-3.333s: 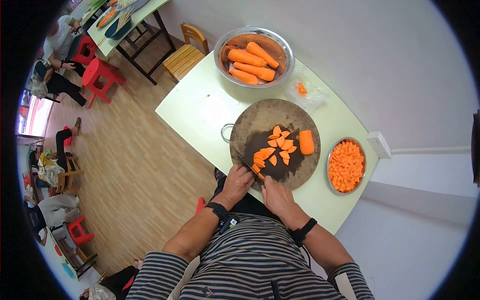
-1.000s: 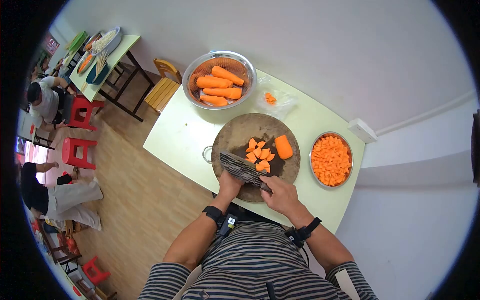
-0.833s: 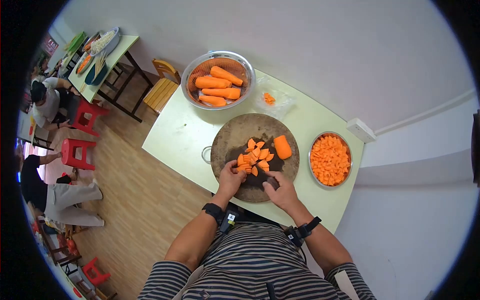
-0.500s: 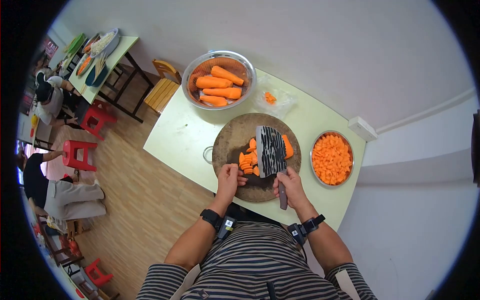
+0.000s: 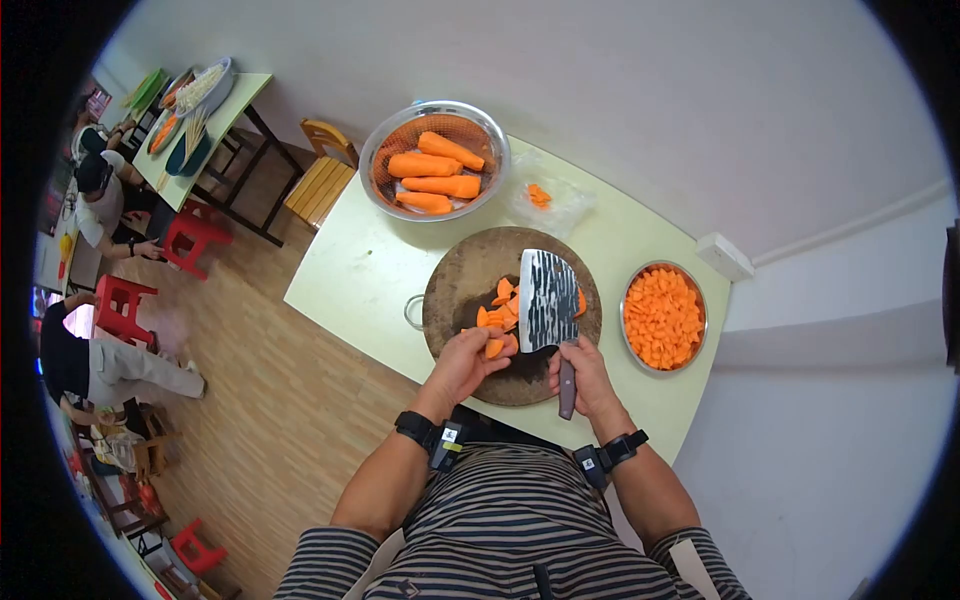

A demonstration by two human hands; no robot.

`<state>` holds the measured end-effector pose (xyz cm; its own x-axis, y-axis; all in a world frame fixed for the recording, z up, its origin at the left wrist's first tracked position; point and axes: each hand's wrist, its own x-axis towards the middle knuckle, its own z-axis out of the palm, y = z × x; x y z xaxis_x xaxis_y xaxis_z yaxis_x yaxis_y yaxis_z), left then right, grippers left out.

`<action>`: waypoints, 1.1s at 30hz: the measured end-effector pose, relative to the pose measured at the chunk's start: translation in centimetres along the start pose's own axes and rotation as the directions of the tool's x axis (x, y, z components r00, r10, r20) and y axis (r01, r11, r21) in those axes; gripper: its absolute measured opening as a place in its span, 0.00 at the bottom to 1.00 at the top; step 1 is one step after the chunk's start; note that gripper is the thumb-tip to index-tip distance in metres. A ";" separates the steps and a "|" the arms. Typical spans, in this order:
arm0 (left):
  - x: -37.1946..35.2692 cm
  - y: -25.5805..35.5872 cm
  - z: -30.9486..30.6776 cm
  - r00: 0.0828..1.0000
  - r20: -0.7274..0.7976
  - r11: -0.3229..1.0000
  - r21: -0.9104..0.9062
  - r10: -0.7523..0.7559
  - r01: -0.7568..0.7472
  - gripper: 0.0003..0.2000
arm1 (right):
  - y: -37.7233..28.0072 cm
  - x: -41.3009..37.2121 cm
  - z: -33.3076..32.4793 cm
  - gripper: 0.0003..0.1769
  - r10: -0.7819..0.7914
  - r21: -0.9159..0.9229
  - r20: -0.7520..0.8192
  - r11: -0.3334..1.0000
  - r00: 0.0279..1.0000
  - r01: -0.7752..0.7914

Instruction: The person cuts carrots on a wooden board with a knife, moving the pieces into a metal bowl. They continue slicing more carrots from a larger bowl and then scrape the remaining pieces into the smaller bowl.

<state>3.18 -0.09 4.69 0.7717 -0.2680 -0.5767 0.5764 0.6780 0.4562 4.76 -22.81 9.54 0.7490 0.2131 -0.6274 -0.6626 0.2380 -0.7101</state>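
Note:
My right hand (image 5: 584, 375) grips the dark handle of a cleaver (image 5: 548, 300). Its broad, black-streaked blade lies over the round wooden chopping board (image 5: 455, 265). Most of a larger carrot piece (image 5: 581, 301) is hidden behind the blade. My left hand (image 5: 465, 364) is at the board's near left, fingers closed around a carrot slice (image 5: 494, 348). Several cut carrot pieces (image 5: 498, 312) lie between that hand and the blade.
A steel bowl of carrot pieces (image 5: 664, 318) stands right of the board. Behind it are a basin (image 5: 497, 130) with whole peeled carrots (image 5: 438, 186) and a plastic bag (image 5: 567, 208). Two people, red stools (image 5: 122, 305) and another table (image 5: 246, 100) are at left.
My left hand has moved in over the cut pieces and taken hold of a carrot slice. The cleaver has shifted slightly right, covering more of the larger carrot piece.

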 end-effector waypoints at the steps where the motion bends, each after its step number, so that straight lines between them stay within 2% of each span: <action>1: -0.1 0.3 0.5 0.993 -0.091 0.984 0.169 0.074 -0.058 0.15 | 0.0 0.0 -0.3 0.07 -0.015 -0.020 -0.034 1.000 0.999 0.014; 3: -0.1 1.2 1.4 0.987 -0.142 0.985 0.165 0.078 -0.054 0.15 | -0.3 -0.4 -0.8 0.08 -0.045 -0.069 -0.072 0.997 0.996 0.040; 5: 0.2 1.7 2.3 0.945 -0.064 0.823 0.512 0.322 -0.246 0.18 | -0.3 -0.6 -1.5 0.08 -0.143 -0.326 -0.120 0.940 0.983 0.097; 6: 0.6 1.6 2.2 0.945 -0.064 0.823 0.512 0.321 -0.245 0.18 | -0.3 -0.7 -1.7 0.08 -0.145 -0.376 -0.154 0.923 0.977 0.077; 8: 1.4 1.3 2.0 0.872 0.098 0.657 0.618 0.480 -0.431 0.21 | -0.2 -1.1 -1.9 0.08 -0.175 -0.441 -0.164 0.893 0.971 0.087; 9: 1.7 1.2 1.8 0.872 0.101 0.657 0.619 0.478 -0.431 0.21 | -0.1 -1.3 -2.1 0.08 -0.209 -0.503 -0.171 0.859 0.963 0.097; 10: 1.7 1.2 1.8 0.859 0.105 0.601 0.671 0.502 -0.433 0.24 | 0.0 -1.3 -2.2 0.08 -0.210 -0.502 -0.173 0.859 0.962 0.097; 11: 1.6 1.2 1.7 0.845 0.111 0.543 0.721 0.523 -0.431 0.27 | 0.3 -1.3 -2.4 0.09 -0.264 -0.569 -0.170 0.813 0.949 0.124; 12: 1.3 1.2 1.5 0.847 0.115 0.542 0.722 0.520 -0.431 0.27 | 0.5 -1.3 -2.5 0.11 -0.317 -0.633 -0.163 0.760 0.934 0.148; 13: 0.8 1.2 1.3 0.814 0.125 0.347 0.860 0.567 -0.375 0.32 | 0.4 -1.4 -2.5 0.11 -0.320 -0.631 -0.169 0.762 0.932 0.147; 14: 0.4 1.1 1.3 0.779 0.149 0.136 0.948 0.609 -0.288 0.38 | 0.3 -1.6 -2.3 0.13 -0.389 -0.748 -0.134 0.643 0.912 0.165; 15: 0.2 0.4 0.9 0.781 0.152 0.135 0.948 0.606 -0.289 0.38 | 0.3 -1.7 -2.1 0.16 -0.448 -0.844 -0.087 0.507 0.890 0.173; 16: 0.1 -0.6 0.4 0.790 0.155 -0.025 0.984 0.593 -0.175 0.42 | 0.5 -1.7 -2.0 0.16 -0.449 -0.844 -0.091 0.509 0.889 0.171; 17: 0.0 -1.1 0.1 0.798 0.156 -0.186 0.981 0.583 -0.056 0.46 | 0.8 -1.6 -1.8 0.16 -0.454 -0.880 -0.065 0.445 0.889 0.163; 18: -0.1 -1.5 -0.2 0.850 0.108 -0.193 0.981 0.515 -0.007 0.50 | 1.0 -1.6 -1.6 0.16 -0.457 -0.913 -0.039 0.378 0.889 0.154; 19: 0.2 -2.1 -0.7 0.851 0.111 -0.194 0.981 0.513 -0.011 0.50 | 1.2 -1.6 -1.1 0.16 -0.458 -0.914 -0.043 0.378 0.888 0.151; 21: 1.3 -3.6 -1.9 0.811 0.180 -0.332 0.943 0.557 0.019 0.52 | 1.8 -1.8 -0.2 0.17 -0.479 -0.954 0.001 0.262 0.878 0.143; 23: 2.2 -3.7 -2.2 0.817 0.221 -0.346 0.938 0.532 -0.029 0.52 | 2.3 -1.6 0.1 0.18 -0.485 -0.959 0.019 0.238 0.874 0.153; 25: 2.7 -3.6 -2.2 0.823 0.260 -0.357 0.931 0.506 -0.075 0.53 | 2.1 -2.0 0.2 0.18 -0.398 -0.937 0.107 0.266 0.911 0.227; 26: 2.9 -3.6 -2.1 0.821 0.279 -0.376 0.923 0.499 -0.086 0.54 | 2.2 -1.9 0.1 0.18 -0.395 -0.937 0.103 0.268 0.913 0.222; 28: 3.0 -3.0 -1.7 0.820 0.301 -0.395 0.913 0.486 -0.101 0.55 | 2.5 -1.8 -0.1 0.16 -0.478 -0.905 0.049 0.349 0.877 0.241; 29: 2.8 -2.5 -1.5 0.823 0.320 -0.389 0.912 0.470 -0.132 0.55 | 2.4 -1.7 -0.3 0.16 -0.477 -0.905 0.046 0.352 0.878 0.238; 31: 3.0 -1.5 -1.4 0.827 0.339 -0.385 0.908 0.448 -0.164 0.56 | 1.7 -1.6 -0.9 0.17 -0.429 -0.824 -0.103 0.542 0.897 0.165; 33: 3.9 -0.5 -1.4 0.824 0.358 -0.415 0.894 0.440 -0.167 0.56 | 0.9 -1.7 -1.5 0.17 -0.391 -0.821 -0.118 0.556 0.913 0.132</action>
<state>5.58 -0.52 1.30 0.9854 -0.1674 -0.0316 -0.1277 -0.8488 0.5131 2.84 -24.34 9.48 0.9429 -0.0100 -0.3329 -0.2678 -0.6171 -0.7399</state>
